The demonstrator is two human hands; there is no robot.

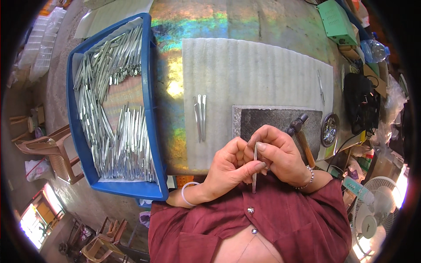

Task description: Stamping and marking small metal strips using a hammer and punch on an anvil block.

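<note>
Both hands meet in front of my chest, at the near edge of a dark stone slab (276, 122). Between them is a slim silvery metal strip (254, 179), upright in the picture. My left hand (234, 162) pinches its lower part between thumb and fingers. My right hand (278, 153) grips the upper end, thumb on top and fingers curled. The fingers cover much of the strip. Right of my right hand a hammer (302, 138) with a wooden handle lies on the slab. Three similar pointed strips (200, 117) lie side by side on white foam sheet (258, 65).
A blue tray (151, 105) of many metal strips stands at the left. At the right are a round dish (330, 129) of small shiny parts, a slim metal tool (321, 87), a black bag (360, 103), a green box (337, 21) and a white fan (372, 215).
</note>
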